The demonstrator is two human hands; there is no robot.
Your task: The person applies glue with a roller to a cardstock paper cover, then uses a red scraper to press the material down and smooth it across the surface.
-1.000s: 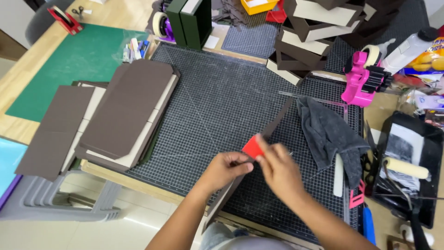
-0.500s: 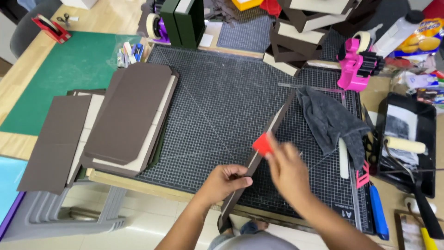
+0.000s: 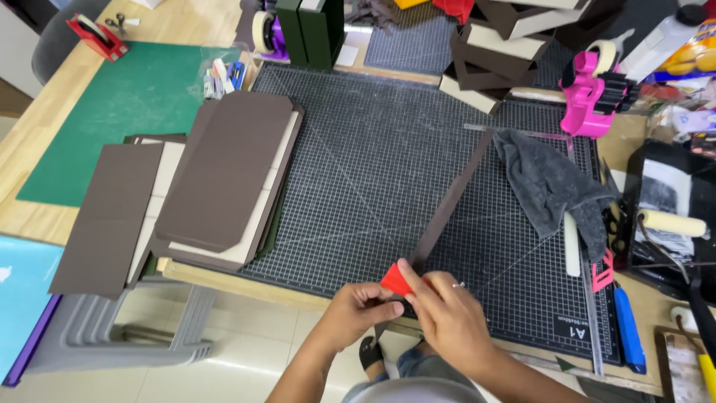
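A long dark brown strip point(image 3: 451, 201) lies diagonally on the black gridded cutting mat point(image 3: 373, 164), running from the mat's upper right down to its near edge. My right hand point(image 3: 447, 317) holds a small red scraper point(image 3: 397, 280) against the strip's lower end. My left hand point(image 3: 358, 310) pinches that same lower end of the strip, just left of the scraper. Both hands sit at the mat's front edge.
Stacked brown covered boards point(image 3: 224, 179) lie left of the mat, over a green mat point(image 3: 112, 104). A grey cloth point(image 3: 552, 186), pink tape dispenser point(image 3: 593, 93), paint roller point(image 3: 671, 222), glue tray point(image 3: 671, 216) and blue knife point(image 3: 628, 328) crowd the right. Brown boxes point(image 3: 500, 45) stand behind.
My right hand and the red scraper have slid down the strip toward its near end. My left hand keeps its hold on the end. The view has shifted slightly.
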